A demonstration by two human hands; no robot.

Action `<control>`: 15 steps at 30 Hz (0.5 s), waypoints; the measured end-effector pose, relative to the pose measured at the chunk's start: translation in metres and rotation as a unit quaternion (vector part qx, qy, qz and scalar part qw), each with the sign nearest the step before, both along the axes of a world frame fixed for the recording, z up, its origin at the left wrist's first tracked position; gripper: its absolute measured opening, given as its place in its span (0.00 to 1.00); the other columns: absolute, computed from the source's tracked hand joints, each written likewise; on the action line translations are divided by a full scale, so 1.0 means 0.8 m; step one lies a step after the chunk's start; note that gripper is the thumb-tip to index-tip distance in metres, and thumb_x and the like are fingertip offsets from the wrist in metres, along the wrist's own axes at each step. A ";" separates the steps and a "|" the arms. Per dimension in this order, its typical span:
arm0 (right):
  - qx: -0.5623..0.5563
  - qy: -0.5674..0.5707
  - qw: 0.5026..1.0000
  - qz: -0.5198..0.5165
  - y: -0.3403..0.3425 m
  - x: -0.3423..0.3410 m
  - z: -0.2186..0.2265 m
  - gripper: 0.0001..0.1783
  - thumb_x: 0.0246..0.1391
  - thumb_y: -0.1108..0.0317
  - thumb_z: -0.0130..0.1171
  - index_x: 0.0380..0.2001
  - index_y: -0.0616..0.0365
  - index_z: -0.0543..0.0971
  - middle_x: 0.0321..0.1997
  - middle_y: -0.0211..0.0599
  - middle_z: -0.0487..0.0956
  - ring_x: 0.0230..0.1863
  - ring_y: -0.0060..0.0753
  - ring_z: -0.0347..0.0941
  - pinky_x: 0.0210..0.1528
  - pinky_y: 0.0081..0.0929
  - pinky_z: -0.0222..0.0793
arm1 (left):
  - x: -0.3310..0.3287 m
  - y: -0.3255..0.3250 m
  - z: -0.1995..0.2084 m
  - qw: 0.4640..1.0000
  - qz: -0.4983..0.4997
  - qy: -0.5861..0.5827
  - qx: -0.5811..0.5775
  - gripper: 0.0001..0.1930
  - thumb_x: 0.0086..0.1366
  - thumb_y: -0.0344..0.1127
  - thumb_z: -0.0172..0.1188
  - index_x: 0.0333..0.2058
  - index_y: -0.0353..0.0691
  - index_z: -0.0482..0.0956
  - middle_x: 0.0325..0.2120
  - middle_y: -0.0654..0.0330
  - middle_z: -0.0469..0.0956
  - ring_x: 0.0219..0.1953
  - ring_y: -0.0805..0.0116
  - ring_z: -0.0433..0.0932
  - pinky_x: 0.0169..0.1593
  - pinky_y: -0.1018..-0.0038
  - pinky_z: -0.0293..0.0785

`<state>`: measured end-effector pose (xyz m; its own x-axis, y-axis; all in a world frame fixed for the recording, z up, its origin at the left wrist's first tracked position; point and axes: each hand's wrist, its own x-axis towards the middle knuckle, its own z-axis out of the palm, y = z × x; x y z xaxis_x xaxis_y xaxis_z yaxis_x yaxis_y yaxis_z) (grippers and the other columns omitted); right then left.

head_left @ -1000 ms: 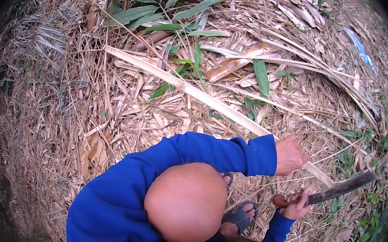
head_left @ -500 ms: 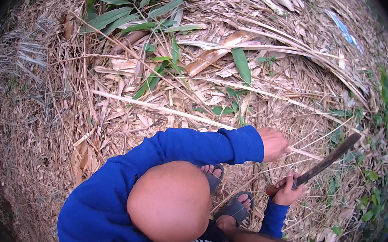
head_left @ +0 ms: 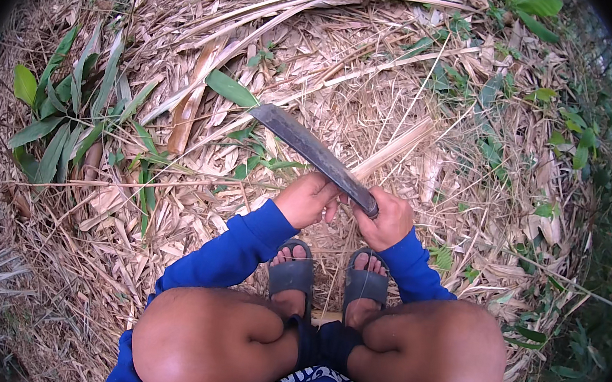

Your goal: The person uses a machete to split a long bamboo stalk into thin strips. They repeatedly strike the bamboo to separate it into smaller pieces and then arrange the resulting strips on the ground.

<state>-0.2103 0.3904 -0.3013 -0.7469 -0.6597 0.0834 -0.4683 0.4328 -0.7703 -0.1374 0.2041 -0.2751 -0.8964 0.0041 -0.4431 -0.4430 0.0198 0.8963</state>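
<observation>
My right hand [head_left: 386,222] is closed round the handle end of a machete [head_left: 303,144]. Its dark, worn blade slants up and to the left, the squared tip over a green leaf. Just below the blade, my left hand [head_left: 306,200] is closed with its fingertips close to my right hand. A pale, flat bamboo strip [head_left: 394,149] runs from between my hands up to the right, passing behind the blade. Its near end seems to be in my left fingers, partly hidden by the blade. Most of the handle is covered by my right hand.
Dry bamboo husks and straw [head_left: 275,61] cover the ground. A leafy green plant [head_left: 68,114] grows at the left, and more greenery [head_left: 579,145] lines the right. Both sandals [head_left: 292,275] stand below my hands, between my bent knees [head_left: 208,345].
The view has turned and my head has lifted from the side. Both hands have come together in front of my feet, and the machete now points up left instead of up right.
</observation>
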 end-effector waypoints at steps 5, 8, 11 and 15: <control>0.046 0.019 0.999 0.022 -0.001 0.002 0.003 0.10 0.45 0.63 0.61 0.27 0.55 0.75 0.21 0.44 0.77 0.24 0.53 0.76 0.27 0.46 0.71 | 0.009 0.012 0.000 0.998 0.021 -0.023 -0.055 0.11 0.71 0.32 0.44 0.38 0.33 0.75 0.17 0.60 0.74 0.17 0.72 0.73 0.24 0.73 0.70; 0.066 0.021 0.998 0.013 -0.006 0.003 0.004 0.09 0.45 0.62 0.60 0.26 0.55 0.74 0.22 0.43 0.77 0.24 0.53 0.76 0.26 0.46 0.70 | 0.011 0.014 -0.024 0.966 0.019 0.134 -0.221 0.09 0.69 0.27 0.47 0.35 0.31 0.75 0.16 0.56 0.73 0.19 0.61 0.74 0.26 0.68 0.71; 0.081 0.029 0.996 0.001 -0.004 0.004 0.007 0.09 0.45 0.63 0.60 0.26 0.55 0.74 0.21 0.43 0.77 0.24 0.53 0.75 0.26 0.47 0.69 | 0.015 0.016 -0.034 0.931 0.011 0.191 -0.311 0.09 0.65 0.29 0.50 0.37 0.28 0.75 0.28 0.38 0.77 0.32 0.34 0.75 0.39 0.52 0.73; 0.039 0.027 0.999 -0.028 -0.004 0.003 0.003 0.09 0.45 0.62 0.60 0.25 0.54 0.74 0.19 0.43 0.76 0.23 0.54 0.75 0.26 0.49 0.69 | 0.014 0.031 -0.021 0.927 -0.014 0.154 -0.342 0.07 0.66 0.27 0.50 0.34 0.29 0.74 0.26 0.38 0.76 0.32 0.34 0.75 0.37 0.53 0.72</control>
<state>-0.2075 0.3870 -0.2988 -0.7781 -0.6236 0.0753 -0.4822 0.5162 -0.7078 -0.1258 0.2287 -0.2919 -0.9845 -0.1587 -0.0743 -0.1596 0.6377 0.7535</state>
